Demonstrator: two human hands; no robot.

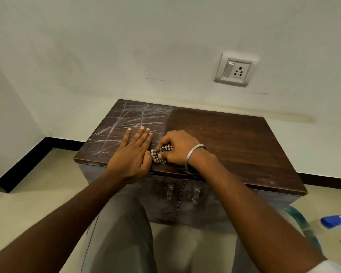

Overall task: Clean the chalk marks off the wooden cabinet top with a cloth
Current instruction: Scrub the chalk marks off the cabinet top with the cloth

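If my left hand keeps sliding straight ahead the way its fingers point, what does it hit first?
Nothing solid at first: the left hand, flat on the cabinet top, would slide over the chalk marks, then probably meet the wall behind the cabinet's back edge.

L hand (133,152) flat, fingers spread; R hand (177,148) curled (fist-like).

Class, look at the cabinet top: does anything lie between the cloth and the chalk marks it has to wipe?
Yes. The left hand lies flat on the cabinet top, between the cloth bunched in the right hand and the chalk marks.
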